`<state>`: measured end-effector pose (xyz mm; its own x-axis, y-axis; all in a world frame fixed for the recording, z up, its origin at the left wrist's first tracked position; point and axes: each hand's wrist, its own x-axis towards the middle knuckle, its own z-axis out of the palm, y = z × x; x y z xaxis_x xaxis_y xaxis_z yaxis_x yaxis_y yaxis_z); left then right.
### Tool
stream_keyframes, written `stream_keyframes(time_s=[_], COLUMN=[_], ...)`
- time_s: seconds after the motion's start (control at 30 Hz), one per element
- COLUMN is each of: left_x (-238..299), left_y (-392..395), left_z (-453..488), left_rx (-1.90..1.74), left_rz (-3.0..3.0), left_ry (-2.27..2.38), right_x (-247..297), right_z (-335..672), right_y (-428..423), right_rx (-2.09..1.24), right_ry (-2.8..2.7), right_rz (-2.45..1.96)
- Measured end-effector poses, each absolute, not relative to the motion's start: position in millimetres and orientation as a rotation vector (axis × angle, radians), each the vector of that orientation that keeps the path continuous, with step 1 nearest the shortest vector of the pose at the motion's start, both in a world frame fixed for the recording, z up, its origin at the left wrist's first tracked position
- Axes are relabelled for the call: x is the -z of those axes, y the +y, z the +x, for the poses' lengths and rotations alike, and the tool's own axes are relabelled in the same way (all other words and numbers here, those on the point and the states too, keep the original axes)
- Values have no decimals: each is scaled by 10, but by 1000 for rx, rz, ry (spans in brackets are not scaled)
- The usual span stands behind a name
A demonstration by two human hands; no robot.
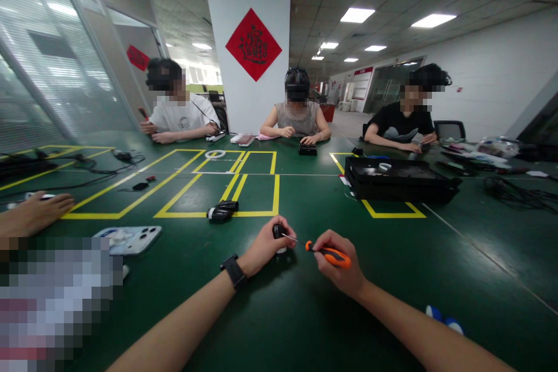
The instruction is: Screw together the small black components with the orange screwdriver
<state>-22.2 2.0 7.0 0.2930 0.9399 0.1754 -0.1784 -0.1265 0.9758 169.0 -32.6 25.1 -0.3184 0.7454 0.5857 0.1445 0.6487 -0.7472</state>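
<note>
My left hand [267, 245] is closed around a small black part [278, 232] and holds it down on the green table [279, 314]. A black watch sits on that wrist. My right hand [339, 261] grips an orange-handled screwdriver [328, 253]. Its thin metal shaft points left, with the tip at the black part. Both hands sit close together near the table's middle, in front of me.
A black mouse-like object [221, 210] lies on the yellow floor-tape lines just beyond my hands. A black tray [399, 179] stands at the right. A phone [129, 239] lies at the left by another person's hand [35, 214]. Three people sit across the table. Cables lie at both sides.
</note>
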Motion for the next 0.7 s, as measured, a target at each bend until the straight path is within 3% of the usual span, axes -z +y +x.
stream_keyframes(time_s=[0.7], left_x=[-94], left_y=[7], left_z=[-212], left_rx=[-1161], left_rz=[1286], left_ry=[810], right_x=[-287], right_z=[1716], right_y=[-327], right_rx=[-722], right_ry=[-1843], right_rz=[-732])
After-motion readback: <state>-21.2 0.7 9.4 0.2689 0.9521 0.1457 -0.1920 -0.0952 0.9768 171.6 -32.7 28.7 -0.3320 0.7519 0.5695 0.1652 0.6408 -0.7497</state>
